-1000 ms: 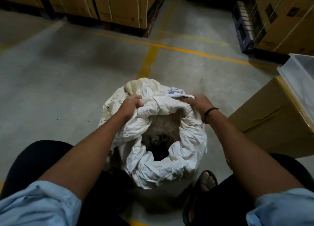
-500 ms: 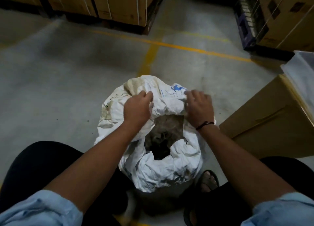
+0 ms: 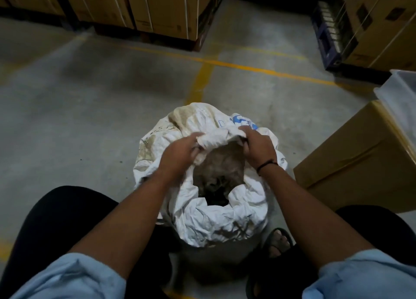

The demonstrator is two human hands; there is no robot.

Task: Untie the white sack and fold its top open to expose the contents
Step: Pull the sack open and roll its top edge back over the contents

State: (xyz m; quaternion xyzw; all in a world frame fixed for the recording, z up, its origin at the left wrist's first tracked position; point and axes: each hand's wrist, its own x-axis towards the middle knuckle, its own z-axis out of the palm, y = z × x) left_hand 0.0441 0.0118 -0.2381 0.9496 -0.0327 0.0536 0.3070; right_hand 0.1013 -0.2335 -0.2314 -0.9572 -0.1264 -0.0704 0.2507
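– So, where is the sack sitting?
– On the concrete floor (image 3: 90,123) between my knees, upright, just left of a cardboard box (image 3: 360,163). I judge the white sack (image 3: 220,222) already untied. Its mouth gapes and the brownish contents (image 3: 219,170) show inside.
– And your hold?
– Both hands are at the far rim (image 3: 213,140). My left hand (image 3: 180,151) has its fingers curled round a bunch of cloth. My right hand (image 3: 258,148) hooks its fingers over the edge, just beside the blue print. Neither palm is flat, and both are closed on fabric.
– How will it handle?
– It looks like soft, crumpled woven stuff, limp and light at the top, so I'd expect it to roll easily and stay where I fold it. The fill looks heavy enough to anchor the base. I'd take the doubled edge, not the thin wall, and turn it outward and down. The near side is already rolled.
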